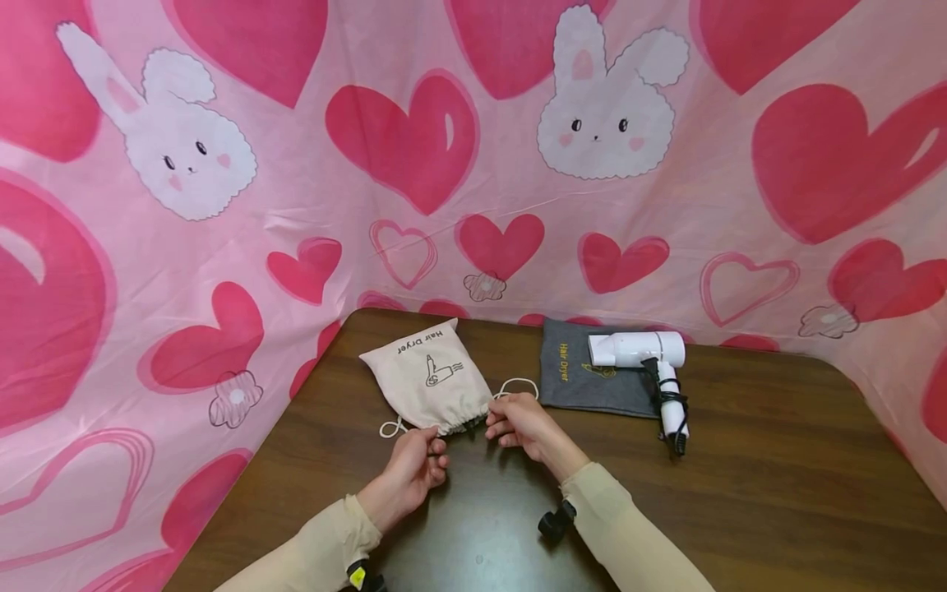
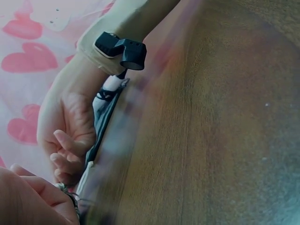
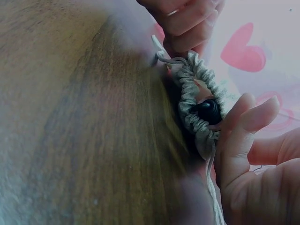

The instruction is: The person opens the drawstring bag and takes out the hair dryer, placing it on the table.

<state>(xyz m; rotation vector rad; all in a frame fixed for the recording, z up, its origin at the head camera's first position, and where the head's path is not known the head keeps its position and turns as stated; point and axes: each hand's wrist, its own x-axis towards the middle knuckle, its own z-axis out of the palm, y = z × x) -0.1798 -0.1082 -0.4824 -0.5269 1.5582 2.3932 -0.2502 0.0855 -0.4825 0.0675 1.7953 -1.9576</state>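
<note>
A cream drawstring bag [image 1: 403, 374] printed "Hair Dryer" lies on the table, its gathered mouth toward me. My left hand [image 1: 410, 470] pinches the left edge of that mouth, and my right hand [image 1: 527, 423] pinches the right edge. White cord loops stick out on both sides, the right cord [image 1: 527, 381] beside the right hand. Seen from the right wrist, the ruffled rim [image 3: 188, 101] stands partly open between both hands. A round black object [image 3: 209, 111] shows inside the opening; the rest of it is hidden by the cloth.
Right of the bag lies a flat grey pouch [image 1: 565, 390], also printed "Hair Dryer". A white hair dryer [image 1: 644, 349] rests partly on it, black cord [image 1: 669, 400] wound round its handle. Pink heart-patterned cloth [image 1: 503, 164] hangs behind the brown wooden table [image 1: 777, 460].
</note>
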